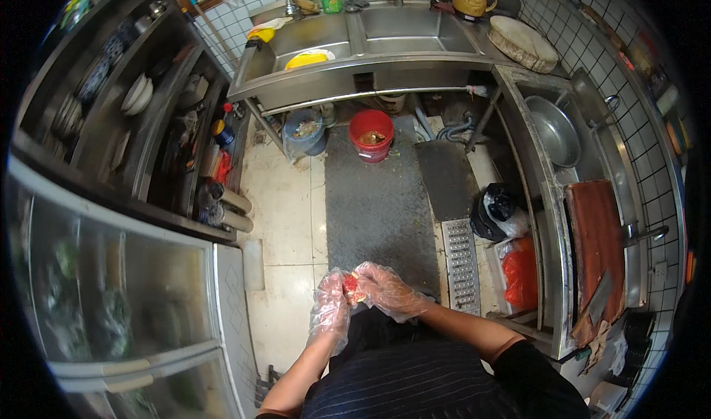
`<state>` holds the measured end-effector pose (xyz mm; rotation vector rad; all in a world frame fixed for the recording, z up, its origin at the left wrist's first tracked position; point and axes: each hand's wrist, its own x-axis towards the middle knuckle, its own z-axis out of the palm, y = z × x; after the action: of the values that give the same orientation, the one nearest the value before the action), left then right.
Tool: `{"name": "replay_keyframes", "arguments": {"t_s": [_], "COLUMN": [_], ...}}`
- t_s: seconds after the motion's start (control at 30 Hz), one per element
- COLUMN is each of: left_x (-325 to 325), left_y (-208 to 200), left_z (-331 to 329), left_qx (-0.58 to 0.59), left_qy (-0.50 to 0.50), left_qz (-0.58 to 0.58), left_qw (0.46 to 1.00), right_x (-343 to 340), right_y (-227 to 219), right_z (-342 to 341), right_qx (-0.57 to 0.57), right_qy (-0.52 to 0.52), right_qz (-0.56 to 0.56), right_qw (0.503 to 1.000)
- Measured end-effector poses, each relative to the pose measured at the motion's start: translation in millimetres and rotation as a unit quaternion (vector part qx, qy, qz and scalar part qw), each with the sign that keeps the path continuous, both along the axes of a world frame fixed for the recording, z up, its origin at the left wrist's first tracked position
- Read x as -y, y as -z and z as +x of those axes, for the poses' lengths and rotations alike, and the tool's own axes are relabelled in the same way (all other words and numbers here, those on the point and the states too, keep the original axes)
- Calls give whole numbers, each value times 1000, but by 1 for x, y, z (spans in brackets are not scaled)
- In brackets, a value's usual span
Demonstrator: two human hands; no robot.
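Both my hands wear clear plastic gloves and meet low in the middle of the view, in front of my dark striped apron (407, 378). Between them is a red, grainy piece of fruit with pale yellow parts (352, 289), which looks like pomegranate. My left hand (331, 304) grips it from the left with curled fingers. My right hand (389, 292) closes over its right side, fingertips against it. Much of the piece is hidden by the gloves. Ahead on the floor mat, apart from my hands, stands a red bucket (372, 151) with yellowish-brown scraps inside.
A blue bin (305, 139) stands left of the red bucket, beneath the steel double sink (355, 62). Dark shelves (111, 141) and a glass-door fridge (148, 300) line the left. On the right counter lie a cleaver (598, 297) and a reddish board (592, 234); a drain grate (461, 263) is below.
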<state>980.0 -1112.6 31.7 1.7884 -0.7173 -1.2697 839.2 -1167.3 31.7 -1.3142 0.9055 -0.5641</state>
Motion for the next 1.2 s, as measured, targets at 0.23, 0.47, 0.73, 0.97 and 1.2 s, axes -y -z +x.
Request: {"name": "replay_keyframes", "arguments": {"t_s": [0.23,0.47,0.73,0.97,1.2], "left_x": [116,237,400,486,517], "left_y": [7,64,39,46,47], "left_z": [39,65,52,45,55], "left_qx": [-22,-46,91,69,26], "left_qy": [12,-57,37,15,-8], "left_qz": [19,66,71,91,91], "left_qw": [1000,995,993,993,995], "right_x": [110,251,416,477,508], "right_y": [47,69,63,86,75], "right_z": [41,62,59,55,64], "right_qx": [-15,-25,-18,3,14], "right_qy": [-4,-27,-56,-18,5], "right_qz": [-2,-16,113,181,201], "right_qw": [1000,999,992,983,979]}}
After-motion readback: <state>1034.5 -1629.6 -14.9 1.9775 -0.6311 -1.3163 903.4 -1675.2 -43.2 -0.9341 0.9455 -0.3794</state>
